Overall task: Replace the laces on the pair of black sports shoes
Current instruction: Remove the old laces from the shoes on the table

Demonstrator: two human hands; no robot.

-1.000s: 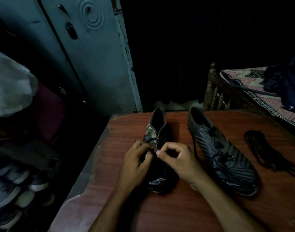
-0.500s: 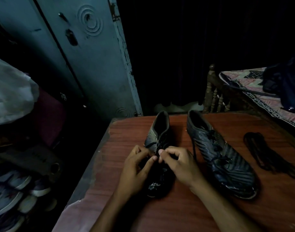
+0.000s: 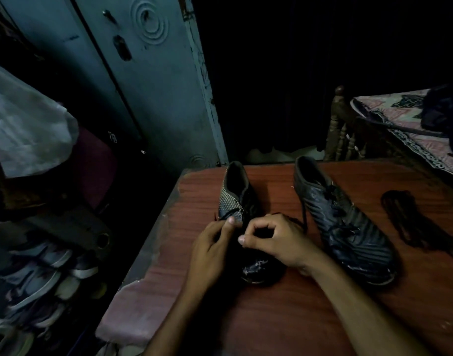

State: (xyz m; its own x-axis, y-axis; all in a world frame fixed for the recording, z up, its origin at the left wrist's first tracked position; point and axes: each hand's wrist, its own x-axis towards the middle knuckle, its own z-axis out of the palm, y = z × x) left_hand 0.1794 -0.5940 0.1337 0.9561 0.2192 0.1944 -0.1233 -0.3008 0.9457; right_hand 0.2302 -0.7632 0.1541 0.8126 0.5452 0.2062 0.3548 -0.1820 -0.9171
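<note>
At frame centre, the left hand and right hand both pinch the lace over the left shoe. Pulling one crossing loose at a time should avoid snags; spare laces lie far right.

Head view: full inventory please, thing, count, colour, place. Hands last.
table: 1, reddish-brown wood, centre and right
shoe being worked on: 1, black with pale striped side, table centre-left
second shoe: 1, black, laced, right of the first
loose laces: 1 bundle, black, table far right
cabinet door: 1, grey-blue, behind table
shoes on floor: several, grey and white, lower left
bed: 1, patterned pink cover, upper right
left hand: on first shoe, thumb up, lace across it
right hand: pinching at the first shoe's lacing
</note>
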